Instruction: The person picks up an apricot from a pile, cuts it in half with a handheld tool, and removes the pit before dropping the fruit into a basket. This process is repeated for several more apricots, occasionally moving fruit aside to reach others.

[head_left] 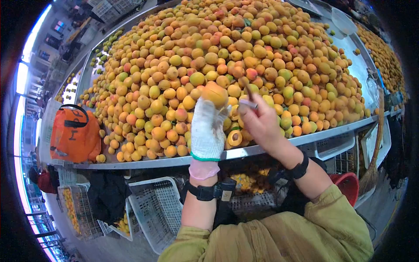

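Observation:
My left hand point(207, 131), in a white knitted glove with a green cuff, grips an apricot point(214, 93) at its fingertips. A line runs across the fruit's skin. Bare and closed, my right hand point(264, 126) holds a small knife point(247, 88), its thin blade pointing up and away from me, slightly blurred. The blade is apart from the held fruit. Between my wrists, near the table edge, lies a halved apricot point(234, 138) with its pit showing. Both hands are over the front of a large apricot heap point(174, 74).
The metal table's front rim point(248, 151) runs below my hands. An orange bag point(75, 134) stands at the left end. Under the table are a white plastic crate point(157, 212) and other crates with fruit. A broom point(371, 174) and a red bucket point(348, 187) are at right.

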The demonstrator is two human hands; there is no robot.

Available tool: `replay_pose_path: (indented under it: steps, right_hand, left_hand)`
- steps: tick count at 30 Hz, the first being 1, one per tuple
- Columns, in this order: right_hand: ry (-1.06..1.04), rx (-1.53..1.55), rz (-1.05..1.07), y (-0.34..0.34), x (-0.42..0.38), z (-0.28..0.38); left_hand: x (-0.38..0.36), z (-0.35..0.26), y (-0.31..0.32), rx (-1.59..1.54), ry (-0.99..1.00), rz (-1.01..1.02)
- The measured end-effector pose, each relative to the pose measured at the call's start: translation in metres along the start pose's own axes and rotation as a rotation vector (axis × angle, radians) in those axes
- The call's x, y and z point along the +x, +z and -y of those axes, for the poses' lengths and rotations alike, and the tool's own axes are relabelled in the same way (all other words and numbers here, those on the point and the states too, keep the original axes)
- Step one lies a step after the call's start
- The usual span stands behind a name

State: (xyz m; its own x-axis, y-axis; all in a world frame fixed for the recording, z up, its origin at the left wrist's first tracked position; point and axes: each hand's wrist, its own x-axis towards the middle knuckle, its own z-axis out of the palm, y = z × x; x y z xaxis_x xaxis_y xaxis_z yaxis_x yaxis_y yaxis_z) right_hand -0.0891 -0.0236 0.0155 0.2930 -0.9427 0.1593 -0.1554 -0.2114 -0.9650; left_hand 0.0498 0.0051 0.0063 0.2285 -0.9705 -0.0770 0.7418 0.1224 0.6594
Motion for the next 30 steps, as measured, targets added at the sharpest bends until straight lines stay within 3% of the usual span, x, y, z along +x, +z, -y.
replay_pose_path:
  steps: [1, 2, 4, 9, 11, 12, 14, 16, 17, 21, 23, 24, 25, 28, 30]
  right_hand:
    - [0.018, 0.224, -0.013, -0.003, 0.007, 0.004]
    - [0.022, 0.223, -0.017, -0.006, 0.01, 0.001]
    - [0.178, 0.367, 0.094, -0.014, 0.015, -0.007]
    - [-0.002, 0.288, 0.009, -0.011, 0.016, -0.005]
    - [-0.197, 0.219, -0.113, -0.003, 0.012, -0.005]
    - [-0.197, 0.223, -0.116, -0.004, 0.012, -0.007]
    - [-0.123, 0.044, -0.015, -0.006, 0.011, -0.009]
    - [-0.13, 0.062, -0.039, -0.007, 0.013, -0.006]
    - [-0.161, 0.033, -0.044, -0.009, 0.013, -0.002]
    - [-0.175, 0.129, -0.031, -0.018, 0.019, 0.0]
    - [-0.236, 0.05, -0.034, -0.023, 0.02, 0.003]
    - [-0.292, -0.03, -0.03, -0.026, 0.019, 0.005]
    - [-0.284, -0.119, -0.004, -0.028, 0.017, 0.009]
    - [-0.251, -0.075, 0.031, -0.027, 0.014, 0.01]
    - [-0.312, -0.043, -0.02, -0.019, 0.015, -0.003]
  left_hand:
    - [-0.002, -0.002, 0.006, 0.143, 0.034, 0.047]
    - [-0.004, -0.002, 0.008, 0.142, 0.028, 0.048]
    - [-0.005, 0.0, 0.013, 0.557, 0.024, 0.134]
    - [-0.01, 0.007, 0.031, 0.452, 0.172, -0.007]
    - [-0.009, 0.017, 0.028, 0.473, 0.212, -0.091]
    - [-0.008, 0.022, 0.027, 0.492, 0.255, -0.178]
    - [-0.003, 0.027, 0.03, 0.418, 0.34, -0.163]
    - [0.002, 0.029, 0.029, 0.498, 0.397, -0.197]
    - [0.002, 0.03, 0.03, 0.925, 0.594, -0.181]
    - [0.004, 0.03, 0.039, 0.769, 0.525, -0.153]
    - [0.006, 0.031, 0.034, 0.593, 0.348, -0.139]
    - [0.006, 0.036, 0.03, 0.593, 0.342, -0.134]
    - [0.007, 0.04, 0.025, 0.666, 0.462, -0.153]
    - [0.007, 0.047, 0.016, 0.82, 0.58, -0.177]
    - [0.008, 0.054, 0.016, 0.641, 0.51, -0.169]
